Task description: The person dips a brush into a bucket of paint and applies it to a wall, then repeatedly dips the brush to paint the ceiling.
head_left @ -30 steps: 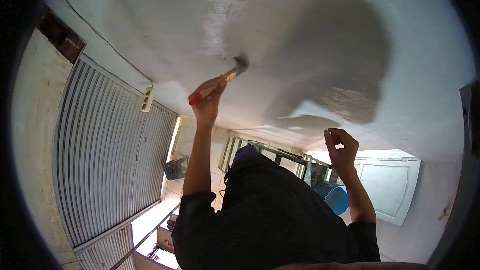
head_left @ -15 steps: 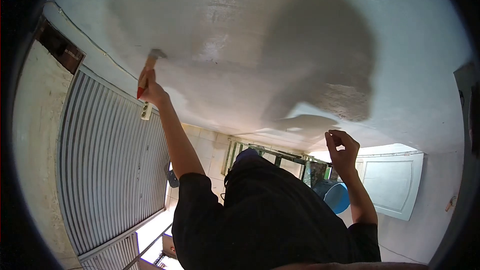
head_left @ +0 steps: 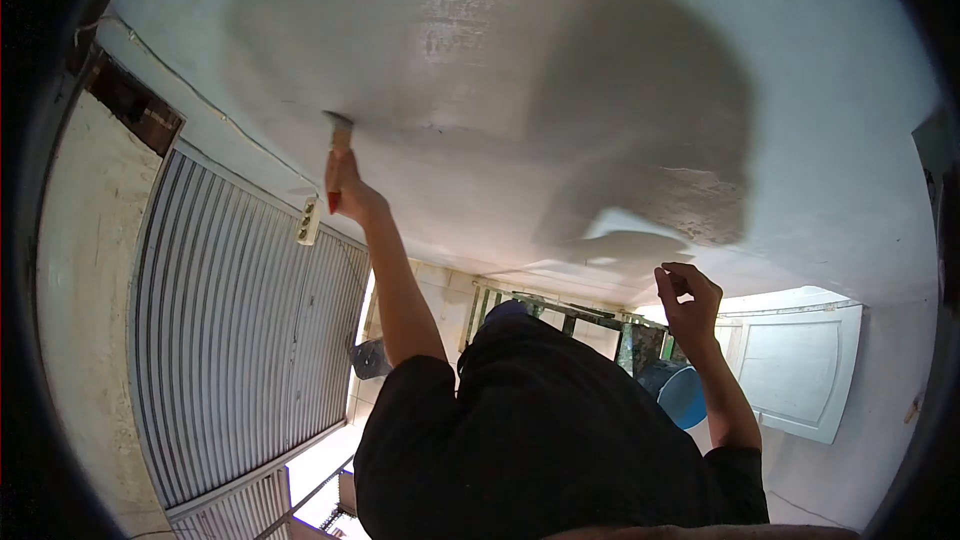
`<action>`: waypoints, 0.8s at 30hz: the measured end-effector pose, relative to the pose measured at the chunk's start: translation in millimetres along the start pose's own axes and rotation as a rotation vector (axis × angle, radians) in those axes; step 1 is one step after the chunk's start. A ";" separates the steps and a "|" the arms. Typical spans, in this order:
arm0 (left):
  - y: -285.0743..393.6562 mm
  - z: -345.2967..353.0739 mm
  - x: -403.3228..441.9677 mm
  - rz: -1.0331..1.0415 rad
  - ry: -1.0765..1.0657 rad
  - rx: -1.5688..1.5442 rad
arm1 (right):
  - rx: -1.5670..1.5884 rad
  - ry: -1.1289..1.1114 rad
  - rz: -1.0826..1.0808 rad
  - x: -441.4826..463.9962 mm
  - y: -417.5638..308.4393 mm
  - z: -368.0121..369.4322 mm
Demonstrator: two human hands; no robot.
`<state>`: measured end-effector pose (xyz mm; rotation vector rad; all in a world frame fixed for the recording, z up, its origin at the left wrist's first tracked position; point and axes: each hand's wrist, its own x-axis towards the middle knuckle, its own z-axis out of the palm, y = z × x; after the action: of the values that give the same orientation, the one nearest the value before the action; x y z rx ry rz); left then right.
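Observation:
My left hand [head_left: 352,190] is closed round the handle of a paintbrush [head_left: 341,138] with a red handle end. Its dark tip meets the grey wall [head_left: 440,180], which has damp-looking, darker areas. Over on the right, my right hand [head_left: 690,305] is raised in front of the lower wall, its thumb and forefinger curled together in a pinch. No object shows between those fingers. A rough, flaking patch [head_left: 700,205] marks the wall above that hand, partly in my shadow.
At left are a corrugated metal shutter [head_left: 240,290], a power strip [head_left: 308,221] and a cable [head_left: 230,125] along the wall. Below my right hand are a blue bucket [head_left: 683,398] and a white panel door [head_left: 797,368]. A dark container [head_left: 371,359] stands on the floor beyond my left arm.
My left hand has moved the paintbrush to the right along the wall, and the brush now points more upright. My right hand keeps its pinch. The whole view has shifted slightly.

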<state>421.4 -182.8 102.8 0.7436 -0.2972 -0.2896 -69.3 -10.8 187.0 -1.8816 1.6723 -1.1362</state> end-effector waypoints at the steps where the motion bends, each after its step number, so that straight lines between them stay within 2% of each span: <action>1: 4.3 1.0 -20.4 -0.054 -0.038 0.003 | -0.002 -0.013 -0.020 1.8 -0.9 0.6; 6: 12.5 -12.4 -123.4 -0.280 -0.320 0.130 | 0.011 -0.055 -0.092 14.0 -14.6 11.6; 9: 29.8 -0.9 -133.1 -0.396 -0.366 0.103 | -0.006 -0.067 -0.117 16.2 -24.2 14.8; 11: 11.0 -11.9 -96.9 -0.122 -0.277 0.194 | -0.019 -0.059 -0.156 15.1 -28.0 15.3; 13: 5.5 -10.5 -58.2 -0.038 -0.161 0.161 | -0.030 -0.066 -0.129 11.7 -23.9 12.7; 14: 4.6 -10.2 -40.1 -0.039 -0.164 0.156 | -0.039 -0.071 -0.101 9.8 -20.7 11.0; 19: 5.2 -17.7 44.2 0.209 -0.021 0.266 | -0.040 -0.032 -0.054 4.1 -3.0 1.6; 20: -3.3 -23.7 65.9 0.247 0.072 0.174 | -0.031 -0.021 -0.037 2.6 -0.5 0.6; 23: 5.3 -29.3 106.6 0.324 0.368 0.387 | -0.022 0.002 -0.053 3.4 1.5 -2.2; 24: 12.2 -22.7 110.8 0.400 0.340 0.366 | -0.022 0.010 -0.053 4.4 2.0 -2.6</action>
<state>533.4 -200.1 113.3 1.0553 -0.1700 0.2779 -72.7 -14.8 188.5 -1.9479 1.6561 -1.1541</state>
